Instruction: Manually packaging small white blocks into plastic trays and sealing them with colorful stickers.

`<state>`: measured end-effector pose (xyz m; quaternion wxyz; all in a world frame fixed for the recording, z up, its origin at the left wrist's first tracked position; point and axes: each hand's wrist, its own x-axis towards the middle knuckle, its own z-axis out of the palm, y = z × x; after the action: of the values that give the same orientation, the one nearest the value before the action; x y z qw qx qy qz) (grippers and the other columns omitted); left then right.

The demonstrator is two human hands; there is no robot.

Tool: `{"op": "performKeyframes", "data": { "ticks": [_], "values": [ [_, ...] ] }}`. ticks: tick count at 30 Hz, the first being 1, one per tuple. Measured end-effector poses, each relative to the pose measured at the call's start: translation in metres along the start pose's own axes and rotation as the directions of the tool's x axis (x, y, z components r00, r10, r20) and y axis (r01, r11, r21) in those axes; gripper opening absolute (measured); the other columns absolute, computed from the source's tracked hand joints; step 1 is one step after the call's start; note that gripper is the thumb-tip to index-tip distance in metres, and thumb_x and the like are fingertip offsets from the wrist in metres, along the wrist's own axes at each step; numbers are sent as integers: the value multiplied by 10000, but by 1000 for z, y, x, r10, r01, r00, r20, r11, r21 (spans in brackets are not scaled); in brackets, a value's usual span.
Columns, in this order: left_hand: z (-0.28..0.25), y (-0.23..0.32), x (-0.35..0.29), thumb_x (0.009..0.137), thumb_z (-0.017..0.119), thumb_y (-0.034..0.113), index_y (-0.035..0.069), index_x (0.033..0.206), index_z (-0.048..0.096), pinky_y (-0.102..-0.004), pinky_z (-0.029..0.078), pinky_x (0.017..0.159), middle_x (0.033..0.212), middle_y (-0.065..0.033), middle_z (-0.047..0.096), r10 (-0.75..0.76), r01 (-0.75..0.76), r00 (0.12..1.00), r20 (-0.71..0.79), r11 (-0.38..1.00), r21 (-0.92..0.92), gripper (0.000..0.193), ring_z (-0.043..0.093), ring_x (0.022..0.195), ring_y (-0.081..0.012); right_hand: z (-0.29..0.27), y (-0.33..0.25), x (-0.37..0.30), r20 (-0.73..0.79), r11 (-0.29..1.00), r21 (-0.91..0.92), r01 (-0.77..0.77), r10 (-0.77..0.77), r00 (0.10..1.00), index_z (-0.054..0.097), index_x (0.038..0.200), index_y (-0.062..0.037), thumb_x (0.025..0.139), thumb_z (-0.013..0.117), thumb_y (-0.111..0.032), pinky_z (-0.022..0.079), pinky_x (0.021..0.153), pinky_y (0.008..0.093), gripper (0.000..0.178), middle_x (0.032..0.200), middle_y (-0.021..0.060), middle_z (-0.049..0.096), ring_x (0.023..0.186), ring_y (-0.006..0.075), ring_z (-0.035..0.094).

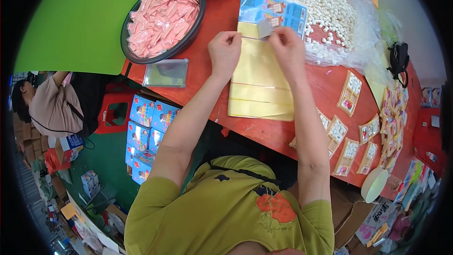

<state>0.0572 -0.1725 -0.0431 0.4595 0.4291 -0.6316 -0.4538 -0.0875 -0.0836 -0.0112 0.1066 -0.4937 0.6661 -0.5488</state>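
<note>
A long, shiny yellow paper sheet (262,78) lies on the red table (203,59), with a blue printed paper piece (255,7) at its far end. The left hand (225,54) is curled by the yellow sheet's left edge; I can't tell if its fingers pinch anything. The right hand (289,49) has its fingertips near a small, flat grey piece (264,29) (a bit blurry); I can't tell if they grip it. Left of them sits a round black tub (192,40) of pink packets (165,21).
</note>
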Motion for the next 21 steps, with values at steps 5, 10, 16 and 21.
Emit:
{"op": "performKeyframes", "data": {
  "ticks": [5, 10, 16, 21],
  "values": [
    [-15, -37, 21, 833, 706, 137, -47, 895, 722, -264, 504, 630, 759, -90, 717, 55, -14, 982, -179, 975, 221, 195, 641, 658, -105, -83, -4, -17, -207, 932, 181, -313, 347, 915, 637, 948, 10, 920, 629, -82, 522, 839, 300, 97, 993, 87, 680, 894, 172, 661],
    [-18, -35, 32, 844, 625, 145, -18, 880, 715, -383, 524, 700, 794, -207, 685, 236, -138, 954, -186, 894, 427, 189, 684, 736, -325, -177, 11, -62, -422, 727, 687, 7, 391, 818, 594, 989, 13, 944, 571, -45, 541, 953, 437, 77, 1073, 156, 668, 1061, 302, 652],
    [-13, -9, 18, 917, 558, 178, -20, 1040, 672, -458, 498, 779, 871, -197, 679, 331, -199, 938, -100, 754, 626, 260, 650, 841, -389, -205, -65, -119, -548, 929, 370, 3, 215, 808, 590, 993, 9, 946, 550, -14, 528, 934, 372, 66, 1055, 128, 656, 999, 253, 651],
    [-19, 79, -72, 942, 622, 190, -44, 1098, 658, -384, 511, 816, 921, -136, 685, 396, -413, 910, 123, 886, 209, 284, 646, 882, -276, -158, -119, -153, -401, 942, -329, 62, -199, 894, 588, 1008, -5, 863, 625, 47, 500, 889, 347, 159, 1106, 118, 632, 1027, 243, 613]
  ]
}}
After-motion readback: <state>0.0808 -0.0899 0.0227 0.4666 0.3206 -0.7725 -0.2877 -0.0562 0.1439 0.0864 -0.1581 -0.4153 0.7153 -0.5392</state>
